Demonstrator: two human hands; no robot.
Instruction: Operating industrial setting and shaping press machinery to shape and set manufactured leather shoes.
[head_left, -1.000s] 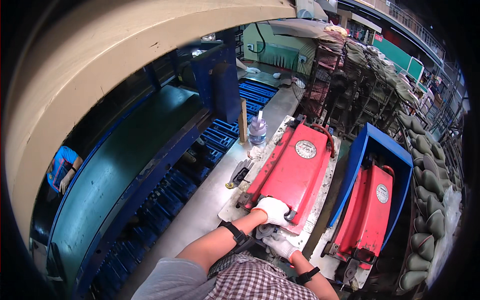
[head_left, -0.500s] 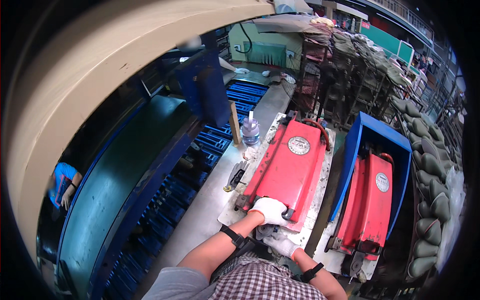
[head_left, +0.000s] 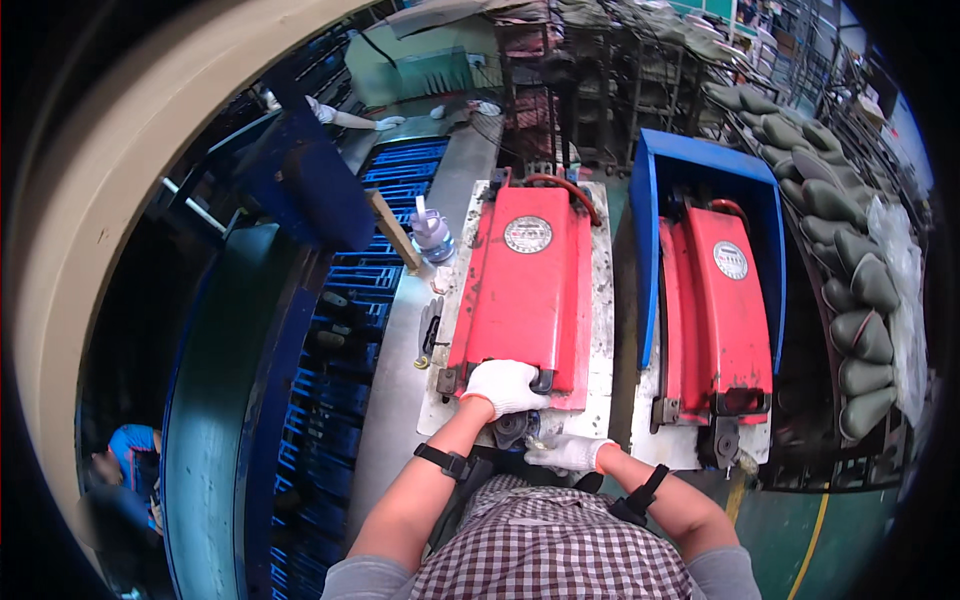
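A red machine cover (head_left: pixel 525 290) with a round pale label lies on a stained white base plate (head_left: pixel 597 350) in front of me. My left hand (head_left: pixel 503 388), in a white glove, is closed over the black handle (head_left: pixel 543 381) at the cover's near edge. Just below that hand, a dark round metal part (head_left: pixel 512 427) sticks out from the machine's front. My right hand (head_left: pixel 568 453), gloved too, is beside this part with its fingertips drawn together, pointing left. Whatever they may pinch is too small to make out.
On the right, a second red machine (head_left: pixel 720 300) stands inside a blue hood (head_left: pixel 715 160). A rack of grey-green shoe-shaped pieces (head_left: pixel 860 335) runs beyond it. To the left are a bottle (head_left: pixel 431 236), a dark glove (head_left: pixel 430 325) and a blue-framed conveyor (head_left: pixel 215 400). Co-workers' arms show farther off.
My view has turned, so both machines now appear more upright and farther left. My left hand keeps its hold on the handle; the right hand stays low beside the round part.
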